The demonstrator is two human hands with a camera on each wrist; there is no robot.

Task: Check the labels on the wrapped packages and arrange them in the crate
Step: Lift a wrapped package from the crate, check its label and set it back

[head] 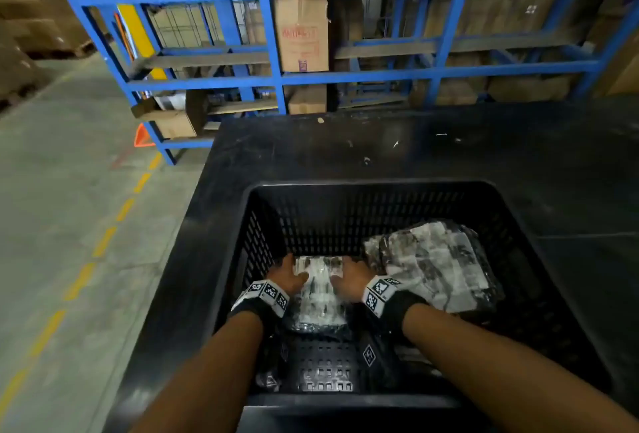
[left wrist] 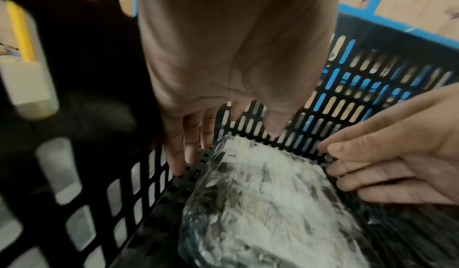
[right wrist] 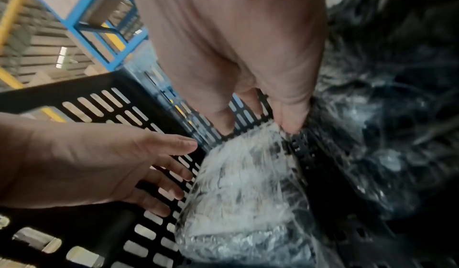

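Placing step: small wrapped package [head: 320, 289] lies on the crate [head: 366, 187] floor against the far wall, larger package [head: 432, 265] beside it. Left hand [head: 287, 277] and right hand [head: 349, 280] flank it, fingers [left wrist: 347, 150] straight, gripping nothing. Next, probably: withdraw and fetch another package for label check.

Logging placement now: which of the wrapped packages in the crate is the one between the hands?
The smaller wrapped package against the crate's far wall, left hand and right hand flanking it. The bigger package lies untouched at right.

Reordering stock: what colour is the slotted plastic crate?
Black; the slotted plastic crate shows best in the head view.
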